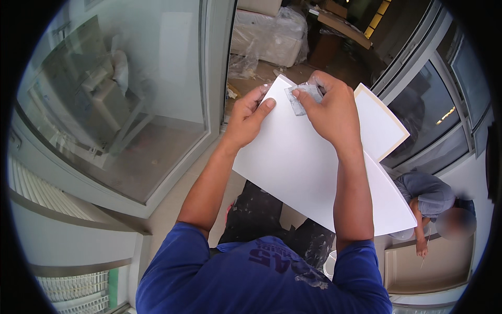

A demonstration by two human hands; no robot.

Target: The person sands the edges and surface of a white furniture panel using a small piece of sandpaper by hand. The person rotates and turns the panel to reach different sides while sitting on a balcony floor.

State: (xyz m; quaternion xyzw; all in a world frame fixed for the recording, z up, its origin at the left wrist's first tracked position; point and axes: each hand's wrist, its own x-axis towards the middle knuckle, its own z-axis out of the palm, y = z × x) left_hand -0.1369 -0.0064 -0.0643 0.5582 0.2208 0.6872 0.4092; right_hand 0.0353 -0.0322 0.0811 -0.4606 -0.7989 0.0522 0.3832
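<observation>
A large white panel [295,162] slants across in front of me, one corner pointing away. My left hand [248,119] grips it near that far corner, thumb on the white face and fingers behind the edge. Between the thumb and fingers of my right hand [334,107] is a worn grey piece of sandpaper [298,106], lying against the panel near the same corner. Pale dust coats my fingertips. Partly hidden beyond my right wrist is a second white panel [381,123] with a tan border.
A glass door [130,104] stands at the left. Plastic-wrapped furniture [272,36] and cardboard [345,26] lie in the room ahead. At the right, a person in grey [426,193] crouches with a thin stick over a tan panel [429,264]. A white bucket [329,264] is by my leg.
</observation>
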